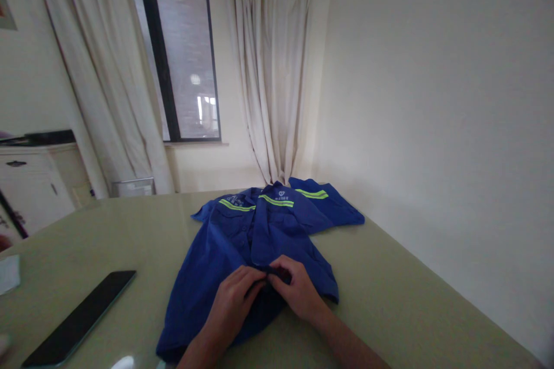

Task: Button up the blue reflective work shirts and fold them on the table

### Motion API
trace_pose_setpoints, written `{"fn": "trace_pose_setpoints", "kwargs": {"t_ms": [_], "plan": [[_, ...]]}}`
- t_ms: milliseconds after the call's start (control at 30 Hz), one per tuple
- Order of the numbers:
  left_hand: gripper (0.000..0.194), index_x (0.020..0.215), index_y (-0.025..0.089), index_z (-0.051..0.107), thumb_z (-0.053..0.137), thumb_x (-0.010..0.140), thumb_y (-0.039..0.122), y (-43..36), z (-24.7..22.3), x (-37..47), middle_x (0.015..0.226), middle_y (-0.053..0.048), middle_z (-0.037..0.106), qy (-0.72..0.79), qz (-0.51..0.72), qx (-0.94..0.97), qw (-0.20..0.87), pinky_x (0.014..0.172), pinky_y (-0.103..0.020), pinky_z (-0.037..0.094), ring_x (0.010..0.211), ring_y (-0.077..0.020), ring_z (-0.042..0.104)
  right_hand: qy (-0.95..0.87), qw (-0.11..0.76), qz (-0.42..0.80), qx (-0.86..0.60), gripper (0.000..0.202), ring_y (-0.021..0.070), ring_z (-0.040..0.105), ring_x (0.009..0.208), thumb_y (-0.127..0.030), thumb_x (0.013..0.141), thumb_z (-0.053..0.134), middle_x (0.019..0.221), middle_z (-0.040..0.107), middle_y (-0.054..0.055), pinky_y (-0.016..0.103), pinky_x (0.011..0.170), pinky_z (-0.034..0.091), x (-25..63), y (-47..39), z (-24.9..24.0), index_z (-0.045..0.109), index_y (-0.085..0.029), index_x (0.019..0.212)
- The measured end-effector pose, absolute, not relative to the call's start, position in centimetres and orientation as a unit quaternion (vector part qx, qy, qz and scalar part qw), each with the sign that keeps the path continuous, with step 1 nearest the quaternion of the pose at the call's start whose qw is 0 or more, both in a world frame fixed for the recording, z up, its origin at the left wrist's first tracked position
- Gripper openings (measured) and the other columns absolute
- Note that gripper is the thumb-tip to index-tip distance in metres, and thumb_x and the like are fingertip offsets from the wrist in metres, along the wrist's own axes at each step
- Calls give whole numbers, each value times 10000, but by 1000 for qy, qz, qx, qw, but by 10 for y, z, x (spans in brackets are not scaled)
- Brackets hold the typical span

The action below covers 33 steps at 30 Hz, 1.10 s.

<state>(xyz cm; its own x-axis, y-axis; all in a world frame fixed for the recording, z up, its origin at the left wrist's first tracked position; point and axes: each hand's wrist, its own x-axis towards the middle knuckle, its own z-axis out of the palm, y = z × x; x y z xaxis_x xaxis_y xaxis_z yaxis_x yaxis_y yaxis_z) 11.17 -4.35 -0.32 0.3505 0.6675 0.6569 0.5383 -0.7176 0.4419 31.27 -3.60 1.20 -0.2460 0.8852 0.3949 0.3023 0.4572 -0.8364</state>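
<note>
- On the desk (130, 230), a reflective-striped work jacket (231, 248) is spread, apparently so its front can be reached.
- Its lower front is pinched by left hand (234, 294) and right hand (300, 291), seemingly for steadiness.

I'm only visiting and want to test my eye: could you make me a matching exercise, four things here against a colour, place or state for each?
Things:
1. Garment
2. Left hand
3. Flat dark object
4. Window

Places, colours, states:
A. Between the two curtains
B. Pinching cloth, close to the right hand
C. Blue with yellow-green stripes
D. Lying on the table, to the left of the garment

Pairs: 1-C, 2-B, 3-D, 4-A
</note>
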Motion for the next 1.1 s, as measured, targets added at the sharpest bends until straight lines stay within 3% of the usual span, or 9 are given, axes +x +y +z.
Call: {"fn": "trace_pose_setpoints", "kwargs": {"t_ms": [100,267,567,667,833,967,1100], "plan": [[137,1063,282,672,549,1010,310,-42,-10,113,973,9,758,371,441,817,31,838,-273,584,892,-164,722,-735,456,302,-400,140,161,616,779,-185,857,633,862,688,14,249,683,441,311,-35,11,736,-197,951],[322,1338,287,559,492,1033,367,-42,-15,117,1001,4,766,395,452,799,-12,847,-256,599,898,-155,741,-765,439,269,-387,200,166,620,810,-120,820,625,882,686,13,260,741,452,312,-38,16,733,-209,964],[190,992,241,657,476,1003,186,-45,-5,114,1009,-46,665,408,448,793,-54,782,-253,578,877,-160,683,-710,450,388,-378,244,187,639,848,-358,954,574,906,733,31,279,754,453,314,-35,23,769,-210,956],[217,927,229,628,456,974,105,-45,-2,115,1043,-46,690,372,435,817,-74,836,-288,564,953,-181,676,-683,448,418,-397,243,159,576,702,-409,885,674,735,667,2,260,650,407,312,-29,16,745,-180,846],[240,900,233,622,444,967,88,-45,-4,117,890,-23,686,380,409,825,-90,727,-288,531,792,-178,638,-652,463,447,-401,239,140,517,666,-404,817,726,674,598,-20,258,634,380,306,-24,7,707,-170,773],[215,919,244,651,478,980,130,-49,-5,120,932,-28,678,375,392,839,-50,768,-295,517,831,-184,625,-617,490,475,-393,238,139,510,656,-402,782,736,663,586,-23,262,633,378,304,-22,2,685,-173,742],[162,821,227,662,596,962,275,-56,3,124,996,-40,662,401,392,821,106,801,-280,514,901,-187,635,-617,488,463,-408,206,145,520,682,-380,795,716,694,602,-17,263,646,392,306,-22,3,693,-178,769]]}}
